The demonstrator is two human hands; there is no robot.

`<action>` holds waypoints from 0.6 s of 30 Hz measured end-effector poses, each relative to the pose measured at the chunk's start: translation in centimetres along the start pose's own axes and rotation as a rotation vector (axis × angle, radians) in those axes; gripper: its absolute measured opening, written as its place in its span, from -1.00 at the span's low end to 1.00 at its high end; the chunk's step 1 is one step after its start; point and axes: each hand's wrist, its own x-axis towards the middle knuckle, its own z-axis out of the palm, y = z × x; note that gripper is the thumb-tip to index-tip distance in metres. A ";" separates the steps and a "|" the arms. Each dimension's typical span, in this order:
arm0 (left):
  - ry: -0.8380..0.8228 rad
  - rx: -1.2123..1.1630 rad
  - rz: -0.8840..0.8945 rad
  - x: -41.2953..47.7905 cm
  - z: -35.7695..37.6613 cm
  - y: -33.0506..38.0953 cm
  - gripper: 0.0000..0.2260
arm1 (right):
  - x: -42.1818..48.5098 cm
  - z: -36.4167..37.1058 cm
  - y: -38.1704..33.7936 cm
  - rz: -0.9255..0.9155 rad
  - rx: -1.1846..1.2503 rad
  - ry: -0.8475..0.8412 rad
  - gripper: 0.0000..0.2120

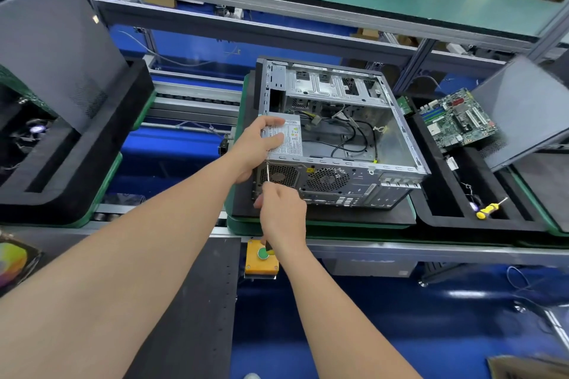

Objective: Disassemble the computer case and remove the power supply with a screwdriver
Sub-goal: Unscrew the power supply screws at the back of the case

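Power supply [289,135]: sitting in the near-left corner of the computer case [400,138], directly under the left hand and just beyond the right hand.
Long axis: the grey box is running away from the hands, from the rear panel [338,181] back into the case interior.
Left hand [258,144]: reaching in from the left and gripping the unit's top, thumb on the far side, fingers curling over the label.
Right hand [283,212]: closing round a screwdriver [268,172], hovering just in front of the rear panel and nearer to the person than the left.
Shaft line: the thin metal shaft is pointing up and away from the right hand, its tip meeting the panel at the left edge of the fan grille, just below the left wrist.
Nearer hand: the left is already touching the unit; the right is reaching it only through the tool.
Step, as I read it: a fixing screw on the panel's left edge is being worked while the left steadies the box.
Way out: the open top is facing up, so lifting towards the left hand looks likely.
Watch: cables [354,138] are trailing to the right of both hands, possibly tethering the unit.
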 end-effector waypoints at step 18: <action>-0.223 1.149 0.334 2.6 -1.9 1.8 -0.57 | -0.8 -1.5 1.5 0.654 1.658 -0.807 -0.76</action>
